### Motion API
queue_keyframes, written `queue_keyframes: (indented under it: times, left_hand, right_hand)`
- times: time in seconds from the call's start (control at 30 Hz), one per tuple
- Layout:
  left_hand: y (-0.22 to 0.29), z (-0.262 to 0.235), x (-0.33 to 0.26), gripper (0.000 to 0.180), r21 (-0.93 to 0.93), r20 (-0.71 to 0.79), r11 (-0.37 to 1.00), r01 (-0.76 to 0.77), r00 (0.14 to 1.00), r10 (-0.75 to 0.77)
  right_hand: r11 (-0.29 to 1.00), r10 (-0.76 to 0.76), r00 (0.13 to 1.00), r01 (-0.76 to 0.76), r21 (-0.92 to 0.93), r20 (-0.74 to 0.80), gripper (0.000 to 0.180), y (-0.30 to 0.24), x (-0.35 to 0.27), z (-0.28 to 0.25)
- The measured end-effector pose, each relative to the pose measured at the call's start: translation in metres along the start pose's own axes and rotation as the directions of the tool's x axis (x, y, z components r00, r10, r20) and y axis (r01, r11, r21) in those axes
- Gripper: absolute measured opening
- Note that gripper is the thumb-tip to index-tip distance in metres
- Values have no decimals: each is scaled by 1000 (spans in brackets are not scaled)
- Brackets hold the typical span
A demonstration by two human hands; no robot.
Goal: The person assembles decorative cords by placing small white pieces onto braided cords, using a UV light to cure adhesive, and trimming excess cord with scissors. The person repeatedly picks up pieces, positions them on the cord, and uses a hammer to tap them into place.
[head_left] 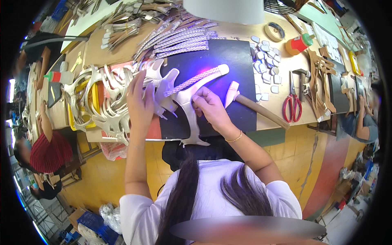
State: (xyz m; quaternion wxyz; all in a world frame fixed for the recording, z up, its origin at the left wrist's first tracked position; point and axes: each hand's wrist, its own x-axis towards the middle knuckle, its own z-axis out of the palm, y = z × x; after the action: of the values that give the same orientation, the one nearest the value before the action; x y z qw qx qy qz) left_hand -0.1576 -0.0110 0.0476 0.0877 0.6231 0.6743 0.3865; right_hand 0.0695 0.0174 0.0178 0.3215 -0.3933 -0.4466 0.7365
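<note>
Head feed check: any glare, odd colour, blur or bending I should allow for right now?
Head view, centre: blue-violet glare with a red patch washes over the black mat around the braided strip, so colours there look unreliable; head view, sides: the scene bends toward the dark rim; head view, bottom: a smeared grey oval hides detail.
</note>
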Motion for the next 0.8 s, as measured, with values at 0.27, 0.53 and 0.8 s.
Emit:
queue_keyframes:
  times: [0.27,0.53,0.8]
  left_hand:
    - [-38,27,-26,42,391,69,887,-246,969,238]
    - [-28,4,-35,42,139,-54,990,-18,998,26]
    - [-47,-34,-45,40,296,-126,954,54,992,-16]
  right_hand:
    - [962,-212,972,190,194,101,20,-76,-36,-26]
    - [755,-647,683,514,-406,-340,22,-166,-126,-149]
    - [660,-751,480,512,-550,-454,17,-180,-131,-334]
